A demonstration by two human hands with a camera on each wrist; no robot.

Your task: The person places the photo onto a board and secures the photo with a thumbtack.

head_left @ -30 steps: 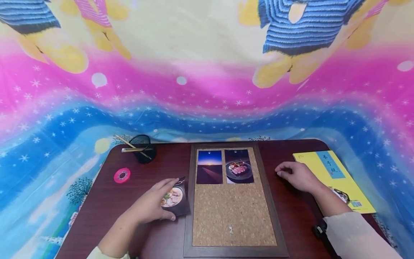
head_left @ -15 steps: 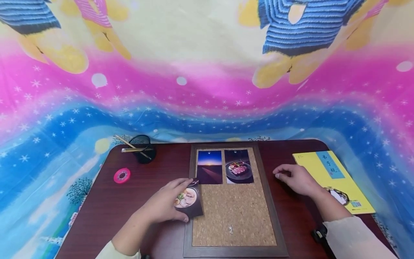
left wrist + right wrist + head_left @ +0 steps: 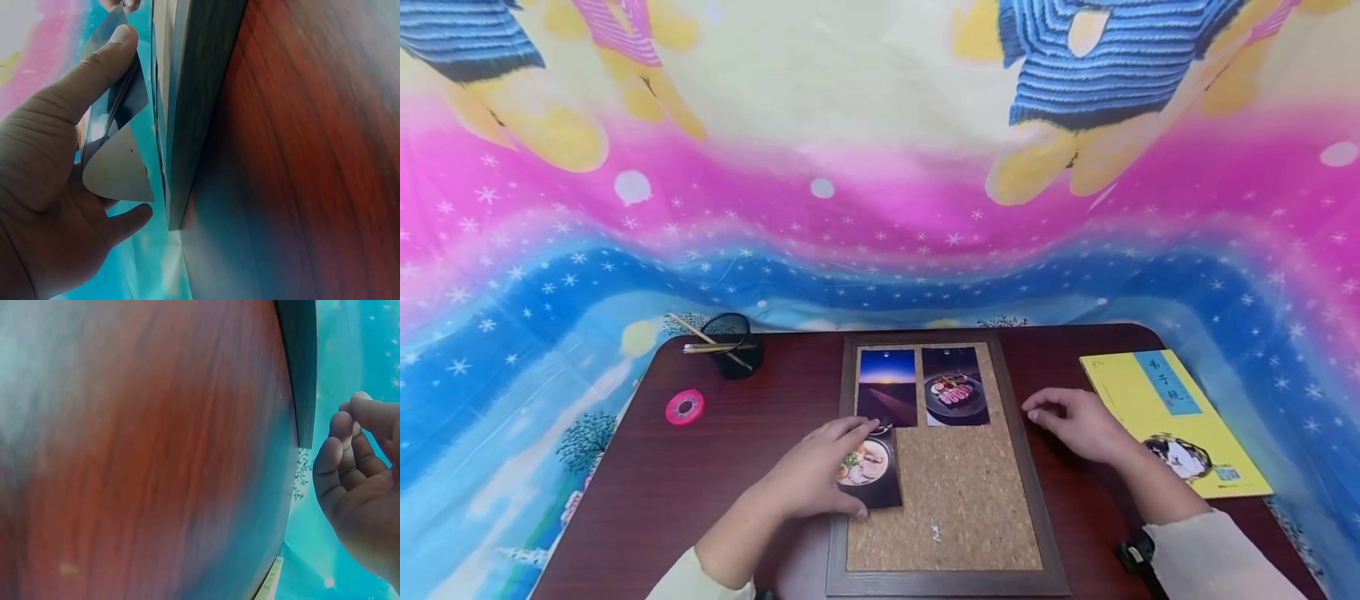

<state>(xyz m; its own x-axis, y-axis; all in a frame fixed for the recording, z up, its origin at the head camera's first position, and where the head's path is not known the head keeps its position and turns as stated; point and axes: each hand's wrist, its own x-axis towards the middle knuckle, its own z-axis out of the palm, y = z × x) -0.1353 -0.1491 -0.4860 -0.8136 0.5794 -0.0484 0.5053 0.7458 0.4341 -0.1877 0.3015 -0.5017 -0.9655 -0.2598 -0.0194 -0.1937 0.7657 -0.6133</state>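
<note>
My left hand [image 3: 820, 471] grips a photo card [image 3: 872, 471] printed with a bowl of ramen, over the left part of the cork board [image 3: 958, 475]. The left wrist view shows the thumb [image 3: 122, 47] on the card, whose pale back [image 3: 122, 169] bends outward. On the board's upper half hang a sunset road photo [image 3: 886, 392] and a photo of a plated dish [image 3: 953, 392], each with a small pin at its top. My right hand [image 3: 1086, 425] is just right of the frame, fingers loosely curled; nothing shows in it.
Small clear objects [image 3: 936, 532] lie low on the cork. A black mesh pen cup [image 3: 741, 354] with pencils and a pink round case [image 3: 685, 407] stand at the left. At the right lies a yellow book [image 3: 1127, 383]. A printed curtain [image 3: 880, 208] surrounds the table [image 3: 715, 458].
My left hand has carried the ramen photo card rightward, from beside the board to over its cork. The right hand has shifted slightly left toward the frame.
</note>
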